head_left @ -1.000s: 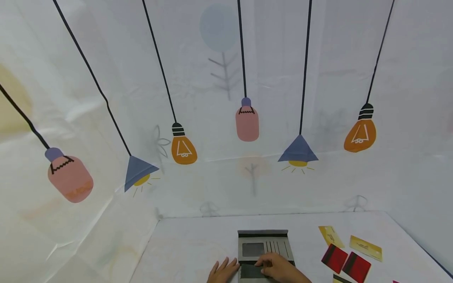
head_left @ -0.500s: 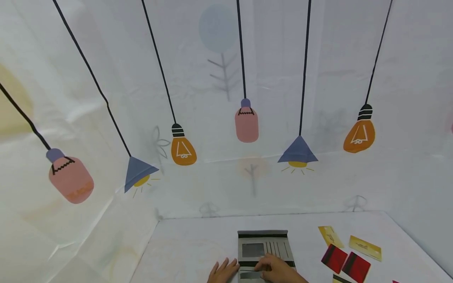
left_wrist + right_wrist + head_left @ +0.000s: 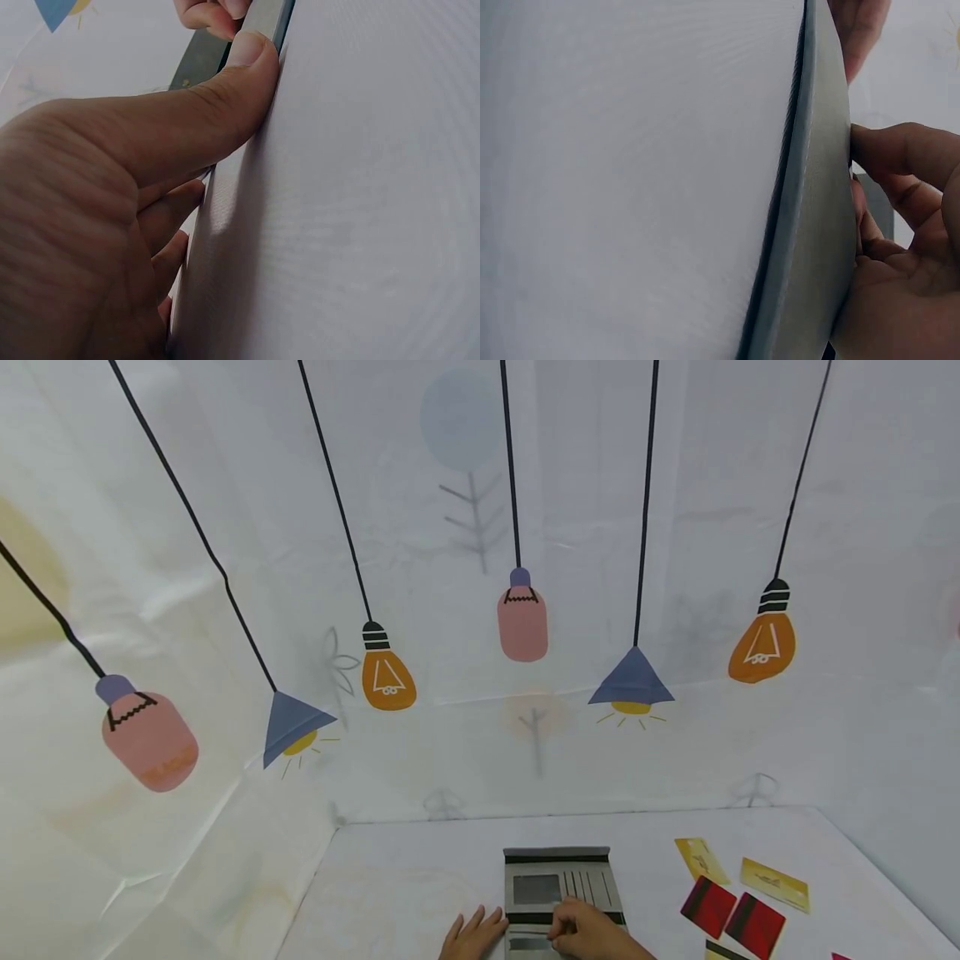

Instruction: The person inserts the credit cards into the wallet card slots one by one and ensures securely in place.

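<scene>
Shifting a touch to the right since half a second ago, the right hand (image 3: 592, 932) bends over the lower half of the wallet (image 3: 536, 891). A second ago that half showed mostly dark at its fingertips; now a pale strip lies above a narrower dark one, which suggests a pocket or flap there is being worked. Its fingers are curled against the wallet, but I cannot tell whether they pinch anything. The left hand (image 3: 472, 937) keeps its place, fingers extended on the counter (image 3: 405, 877), thumb pressing the wallet's left edge.

The wallet lies unfolded on the counter, its near end cut off by the frame. To its right, well apart, lie two gold cards (image 3: 775, 885) and two red cards (image 3: 755, 926), with a striped card (image 3: 723, 951) partly out of view. The right hand itself hides the spot being handled.
</scene>
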The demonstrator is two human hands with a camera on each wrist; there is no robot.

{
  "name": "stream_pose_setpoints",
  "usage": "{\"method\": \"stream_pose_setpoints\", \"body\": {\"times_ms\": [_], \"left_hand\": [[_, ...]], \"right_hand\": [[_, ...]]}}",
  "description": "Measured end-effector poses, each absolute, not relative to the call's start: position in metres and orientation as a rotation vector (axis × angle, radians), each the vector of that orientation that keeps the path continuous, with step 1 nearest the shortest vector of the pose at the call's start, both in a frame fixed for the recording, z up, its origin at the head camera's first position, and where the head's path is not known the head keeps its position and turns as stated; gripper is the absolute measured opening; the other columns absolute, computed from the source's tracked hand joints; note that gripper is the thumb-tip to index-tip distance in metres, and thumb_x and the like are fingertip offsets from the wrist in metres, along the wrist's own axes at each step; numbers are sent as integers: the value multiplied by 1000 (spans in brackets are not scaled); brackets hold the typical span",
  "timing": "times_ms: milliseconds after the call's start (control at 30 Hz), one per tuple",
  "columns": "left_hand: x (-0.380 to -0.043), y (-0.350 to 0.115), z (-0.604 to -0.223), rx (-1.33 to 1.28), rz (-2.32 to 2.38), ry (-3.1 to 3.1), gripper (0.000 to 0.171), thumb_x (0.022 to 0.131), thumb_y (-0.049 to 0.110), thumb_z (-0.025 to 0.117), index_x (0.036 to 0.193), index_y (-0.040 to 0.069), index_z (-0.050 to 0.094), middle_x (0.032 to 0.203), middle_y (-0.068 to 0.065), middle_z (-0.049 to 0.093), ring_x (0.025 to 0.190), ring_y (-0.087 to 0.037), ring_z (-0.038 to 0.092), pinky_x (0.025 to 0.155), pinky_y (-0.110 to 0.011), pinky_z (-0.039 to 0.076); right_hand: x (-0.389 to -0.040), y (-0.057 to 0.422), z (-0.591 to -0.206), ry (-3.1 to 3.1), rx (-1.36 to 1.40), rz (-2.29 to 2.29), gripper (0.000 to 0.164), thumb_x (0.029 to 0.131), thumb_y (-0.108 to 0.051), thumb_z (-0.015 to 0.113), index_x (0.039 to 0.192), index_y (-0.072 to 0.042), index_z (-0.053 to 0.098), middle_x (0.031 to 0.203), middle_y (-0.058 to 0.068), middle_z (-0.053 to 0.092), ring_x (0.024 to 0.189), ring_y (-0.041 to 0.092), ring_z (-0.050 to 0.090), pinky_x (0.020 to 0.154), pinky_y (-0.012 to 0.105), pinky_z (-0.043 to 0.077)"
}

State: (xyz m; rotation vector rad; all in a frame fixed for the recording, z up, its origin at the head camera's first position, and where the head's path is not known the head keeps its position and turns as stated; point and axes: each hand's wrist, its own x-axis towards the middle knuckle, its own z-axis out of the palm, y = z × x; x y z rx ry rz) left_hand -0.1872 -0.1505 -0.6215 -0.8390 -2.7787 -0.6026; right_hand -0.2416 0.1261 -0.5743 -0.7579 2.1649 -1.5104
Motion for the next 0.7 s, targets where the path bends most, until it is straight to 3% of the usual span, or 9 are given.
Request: {"method": "stream_pose_setpoints", "body": {"times_ms": [467,667,700], "left_hand": [[-193,-153,-639,-757,-687,-2870,72,80,70,48,141,32,37,146,5,41,137,-30,33,91,-7,-34],[-193,-145,-623,-701,-602,-2838,76,75,77,46,137,34,41,141,3,47,132,-32,39,93,-9,-33],[-193,-143,-619,-674,-611,-2847,75,75,77,46,136,34,43,140,2,48,132,-33,40,102,-15,-31]], "right_hand": [[-242,124,-575,2207,-774,-1489,9,85,-9,58,84,-2,64,84,0,50,69,5,46,57,19,43],[-235,125,-579,2253,-752,-1489,10,89,-14,56,86,-9,65,88,0,51,73,5,47,60,17,46],[-234,125,-579,2274,-748,-1478,11,90,-16,57,87,-11,65,88,-1,52,73,5,48,61,17,46]]}}
